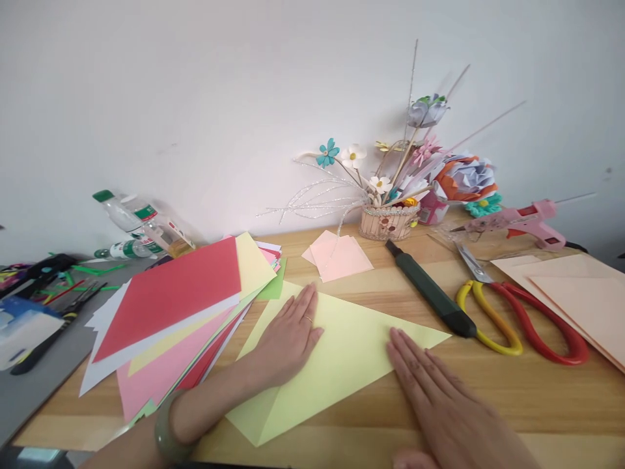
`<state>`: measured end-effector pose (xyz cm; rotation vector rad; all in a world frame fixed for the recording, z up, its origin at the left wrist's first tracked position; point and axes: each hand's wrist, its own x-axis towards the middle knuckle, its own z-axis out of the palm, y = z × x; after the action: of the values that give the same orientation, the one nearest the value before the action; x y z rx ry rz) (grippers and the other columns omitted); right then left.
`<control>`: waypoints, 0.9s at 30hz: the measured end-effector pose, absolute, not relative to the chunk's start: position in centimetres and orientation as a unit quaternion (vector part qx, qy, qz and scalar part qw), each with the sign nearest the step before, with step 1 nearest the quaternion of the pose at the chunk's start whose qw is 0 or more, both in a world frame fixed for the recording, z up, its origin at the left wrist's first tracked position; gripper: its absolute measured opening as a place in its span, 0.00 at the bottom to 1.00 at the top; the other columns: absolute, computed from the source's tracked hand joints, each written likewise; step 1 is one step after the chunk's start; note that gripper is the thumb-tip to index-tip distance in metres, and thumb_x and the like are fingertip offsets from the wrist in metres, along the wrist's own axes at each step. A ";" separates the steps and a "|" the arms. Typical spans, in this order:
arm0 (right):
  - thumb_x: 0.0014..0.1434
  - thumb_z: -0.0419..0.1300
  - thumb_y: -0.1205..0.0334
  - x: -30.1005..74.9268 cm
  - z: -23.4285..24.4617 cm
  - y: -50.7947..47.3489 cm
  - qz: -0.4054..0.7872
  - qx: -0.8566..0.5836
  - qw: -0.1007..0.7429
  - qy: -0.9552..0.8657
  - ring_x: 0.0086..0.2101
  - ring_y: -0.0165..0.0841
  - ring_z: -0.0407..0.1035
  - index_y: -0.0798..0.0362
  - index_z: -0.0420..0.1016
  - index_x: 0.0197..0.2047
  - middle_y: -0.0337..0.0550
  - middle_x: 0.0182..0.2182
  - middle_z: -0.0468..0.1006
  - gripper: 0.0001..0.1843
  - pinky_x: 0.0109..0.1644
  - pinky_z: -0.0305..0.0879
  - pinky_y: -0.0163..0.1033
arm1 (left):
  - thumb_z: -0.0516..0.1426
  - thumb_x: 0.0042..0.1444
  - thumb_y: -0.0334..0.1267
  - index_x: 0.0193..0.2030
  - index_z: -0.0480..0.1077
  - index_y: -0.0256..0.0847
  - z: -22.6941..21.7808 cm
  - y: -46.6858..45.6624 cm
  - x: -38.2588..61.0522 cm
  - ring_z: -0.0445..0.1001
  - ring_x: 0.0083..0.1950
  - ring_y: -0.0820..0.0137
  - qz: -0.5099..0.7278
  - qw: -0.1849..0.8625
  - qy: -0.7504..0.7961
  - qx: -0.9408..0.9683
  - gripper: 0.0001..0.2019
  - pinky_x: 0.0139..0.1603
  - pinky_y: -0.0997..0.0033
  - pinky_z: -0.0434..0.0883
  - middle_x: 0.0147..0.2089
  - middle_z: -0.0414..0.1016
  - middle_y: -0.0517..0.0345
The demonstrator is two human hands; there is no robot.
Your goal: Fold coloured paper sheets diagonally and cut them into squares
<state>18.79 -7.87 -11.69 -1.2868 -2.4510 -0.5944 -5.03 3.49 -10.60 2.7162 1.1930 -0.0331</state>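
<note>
A pale yellow sheet of paper (349,348), folded into a triangle, lies on the wooden table (512,391) in front of me. My left hand (288,335) rests flat on its left part, fingers stretched out, a ring on one finger and a green bangle on the wrist. My right hand (439,397) lies flat on the paper's lower right edge, fingers straight and together. Neither hand holds anything.
A fanned stack of coloured paper (170,312) lies left. Pink squares (339,257), a dark utility knife (430,293), red-and-yellow scissors (512,319), peach sheets (571,293), a pink glue gun (517,221) and a basket of paper flowers (390,218) sit behind. Bottles (131,225) and tools lie far left.
</note>
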 end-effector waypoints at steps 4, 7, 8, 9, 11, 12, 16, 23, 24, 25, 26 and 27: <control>0.59 0.42 0.38 21.4 -12.2 -8.1 -0.208 -0.492 0.160 -0.830 0.50 0.53 0.66 0.74 0.36 0.66 0.71 0.55 0.64 0.49 0.46 0.64 0.54 | 0.36 0.67 0.43 0.68 0.36 0.29 -10.4 3.4 -4.9 0.33 0.70 0.64 -0.023 0.093 0.409 0.908 0.28 0.68 0.55 0.46 0.70 0.31 0.43; 0.60 0.41 0.38 22.5 -12.6 -8.4 -0.228 -0.507 0.159 -0.816 0.51 0.52 0.65 0.72 0.38 0.66 0.69 0.55 0.64 0.47 0.49 0.62 0.54 | 0.36 0.67 0.43 0.68 0.37 0.28 -10.4 3.4 -4.8 0.32 0.70 0.64 -0.026 0.096 0.413 0.906 0.28 0.68 0.57 0.45 0.70 0.32 0.43; 0.60 0.41 0.38 22.6 -12.7 -8.4 -0.237 -0.508 0.155 -0.814 0.51 0.51 0.65 0.73 0.39 0.66 0.69 0.56 0.64 0.47 0.49 0.62 0.54 | 0.36 0.67 0.44 0.68 0.38 0.28 -10.4 3.4 -4.8 0.33 0.70 0.64 -0.025 0.097 0.413 0.905 0.28 0.68 0.56 0.45 0.70 0.33 0.43; 0.60 0.41 0.38 22.7 -12.8 -8.5 -0.246 -0.508 0.151 -0.812 0.51 0.51 0.65 0.73 0.40 0.66 0.69 0.56 0.64 0.48 0.50 0.62 0.53 | 0.36 0.67 0.44 0.68 0.38 0.28 -10.4 3.4 -4.8 0.33 0.70 0.64 -0.024 0.098 0.414 0.905 0.28 0.68 0.56 0.45 0.70 0.33 0.43; 0.60 0.41 0.37 22.8 -13.1 -8.7 -0.251 -0.516 0.142 -0.806 0.53 0.51 0.63 0.73 0.41 0.66 0.68 0.57 0.63 0.48 0.50 0.62 0.53 | 0.36 0.67 0.44 0.68 0.37 0.29 -10.4 3.5 -4.9 0.33 0.70 0.64 -0.024 0.100 0.414 0.904 0.28 0.68 0.56 0.45 0.70 0.33 0.43; 0.59 0.41 0.37 22.9 -13.3 -8.8 -0.247 -0.524 0.138 -0.803 0.53 0.51 0.62 0.72 0.41 0.66 0.68 0.57 0.62 0.48 0.50 0.63 0.54 | 0.36 0.67 0.44 0.68 0.37 0.29 -10.4 3.5 -4.9 0.32 0.70 0.65 -0.026 0.101 0.413 0.905 0.28 0.68 0.56 0.45 0.70 0.32 0.44; 0.59 0.42 0.37 24.4 -14.8 -10.3 -0.213 -0.567 0.126 -0.785 0.54 0.52 0.61 0.68 0.40 0.67 0.65 0.59 0.59 0.47 0.50 0.65 0.56 | 0.36 0.67 0.44 0.69 0.35 0.31 -10.3 4.0 -5.3 0.32 0.70 0.66 -0.031 0.105 0.396 0.912 0.28 0.68 0.58 0.43 0.71 0.31 0.47; 0.64 0.41 0.54 26.5 -15.1 -11.7 -0.091 -0.650 0.208 -0.726 0.47 0.44 0.70 0.50 0.63 0.57 0.50 0.50 0.73 0.22 0.46 0.71 0.48 | 0.37 0.67 0.42 0.69 0.32 0.33 -10.2 4.7 -6.2 0.34 0.70 0.66 -0.035 0.092 0.340 0.935 0.28 0.68 0.58 0.44 0.71 0.32 0.46; 0.64 0.42 0.53 26.2 -14.6 -11.3 -0.079 -0.650 0.230 -0.720 0.44 0.41 0.72 0.47 0.67 0.50 0.46 0.46 0.75 0.19 0.43 0.72 0.45 | 0.38 0.67 0.42 0.69 0.32 0.33 -10.3 4.8 -6.3 0.34 0.70 0.66 -0.036 0.084 0.332 0.939 0.28 0.68 0.58 0.45 0.71 0.32 0.46; 0.64 0.44 0.51 25.9 -14.0 -10.7 -0.070 -0.643 0.254 -0.719 0.40 0.39 0.73 0.45 0.70 0.45 0.44 0.42 0.77 0.17 0.40 0.73 0.43 | 0.38 0.67 0.42 0.69 0.33 0.33 -10.3 4.9 -6.4 0.34 0.70 0.65 -0.037 0.073 0.324 0.942 0.28 0.68 0.58 0.46 0.71 0.32 0.46; 0.63 0.45 0.49 25.5 -13.3 -10.2 -0.061 -0.633 0.274 -0.722 0.38 0.38 0.74 0.45 0.71 0.42 0.42 0.39 0.77 0.16 0.38 0.74 0.41 | 0.38 0.68 0.42 0.69 0.34 0.33 -10.3 5.0 -6.4 0.33 0.70 0.64 -0.037 0.058 0.317 0.946 0.27 0.67 0.56 0.46 0.71 0.32 0.46; 0.62 0.47 0.48 25.1 -12.8 -9.7 -0.055 -0.623 0.284 -0.727 0.37 0.36 0.74 0.44 0.71 0.41 0.40 0.38 0.78 0.15 0.37 0.74 0.39 | 0.39 0.67 0.43 0.69 0.36 0.33 -10.3 5.1 -6.4 0.33 0.70 0.63 -0.038 0.039 0.309 0.949 0.27 0.67 0.54 0.46 0.71 0.33 0.45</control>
<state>25.11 -9.66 -12.77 -1.6670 -1.9451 -0.1482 -6.40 5.08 -10.25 2.9107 0.9474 -0.1151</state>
